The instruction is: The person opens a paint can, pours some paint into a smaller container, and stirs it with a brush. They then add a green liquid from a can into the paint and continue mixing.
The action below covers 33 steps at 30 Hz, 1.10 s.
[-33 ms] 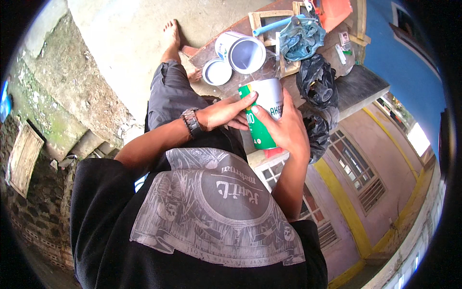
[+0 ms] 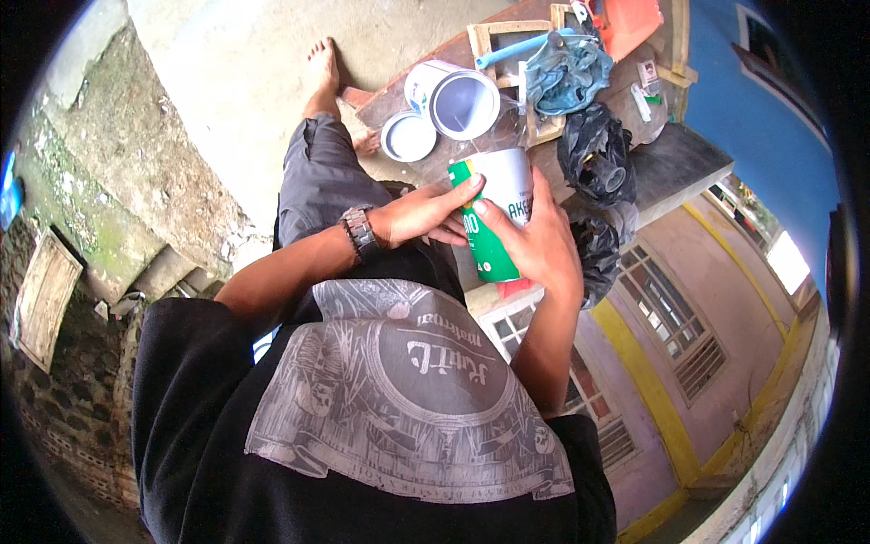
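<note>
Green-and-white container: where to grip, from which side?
Probably the white side wall of the green-and-white container, from the right, where the right hand wraps it: the wall looks rounded, no handle shows, and the left hand's thumb covers part of the green side.

Bright daylight washes a pale concrete floor [image 2: 227, 68], edged on the left by mossy, dirt-covered ground [image 2: 118, 172]. A dark-topped counter [image 2: 689, 165] stands beneath a blue wall [image 2: 725, 63] at upper right. Lower right, a pinkish wall [image 2: 625, 453] carries yellow bands [image 2: 634, 363] and a grid-paned window [image 2: 663, 299] above slats [image 2: 705, 370].
</note>
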Available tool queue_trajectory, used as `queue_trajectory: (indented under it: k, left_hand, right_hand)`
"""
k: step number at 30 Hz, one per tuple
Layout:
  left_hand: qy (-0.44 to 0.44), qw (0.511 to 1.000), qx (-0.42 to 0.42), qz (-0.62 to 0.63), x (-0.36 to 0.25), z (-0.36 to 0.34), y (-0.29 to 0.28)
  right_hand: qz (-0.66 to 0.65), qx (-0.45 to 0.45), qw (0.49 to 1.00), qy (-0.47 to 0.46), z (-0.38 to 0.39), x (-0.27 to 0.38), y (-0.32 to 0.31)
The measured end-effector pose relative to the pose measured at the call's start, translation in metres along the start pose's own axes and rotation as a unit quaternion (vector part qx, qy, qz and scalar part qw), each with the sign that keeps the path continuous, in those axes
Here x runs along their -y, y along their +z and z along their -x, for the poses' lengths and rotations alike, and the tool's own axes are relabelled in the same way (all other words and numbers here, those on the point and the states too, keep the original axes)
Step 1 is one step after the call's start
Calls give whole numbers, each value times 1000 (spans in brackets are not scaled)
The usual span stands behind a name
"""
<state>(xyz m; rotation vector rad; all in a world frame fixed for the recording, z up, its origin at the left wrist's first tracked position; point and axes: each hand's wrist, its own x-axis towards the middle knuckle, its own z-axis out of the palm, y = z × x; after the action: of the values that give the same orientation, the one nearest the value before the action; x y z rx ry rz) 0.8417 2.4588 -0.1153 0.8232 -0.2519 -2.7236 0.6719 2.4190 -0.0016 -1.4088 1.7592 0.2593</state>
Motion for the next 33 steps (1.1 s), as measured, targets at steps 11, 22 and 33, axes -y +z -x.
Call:
queue_trajectory:
  k: [11, 22, 33]
  left_hand:
    - [22, 998, 39, -41, -2, -7, 4]
    - [-16, 999, 5, -45, 6, 4, -1]
    - [4, 997, -2, -79, -10, -4, 16]
  right_hand:
    - [3, -20, 999, 33, 6, -5, -8]
    - [-25, 19, 999, 37, 8, 8, -5]
    - [-21, -8, 998, 66, 14, 6, -20]
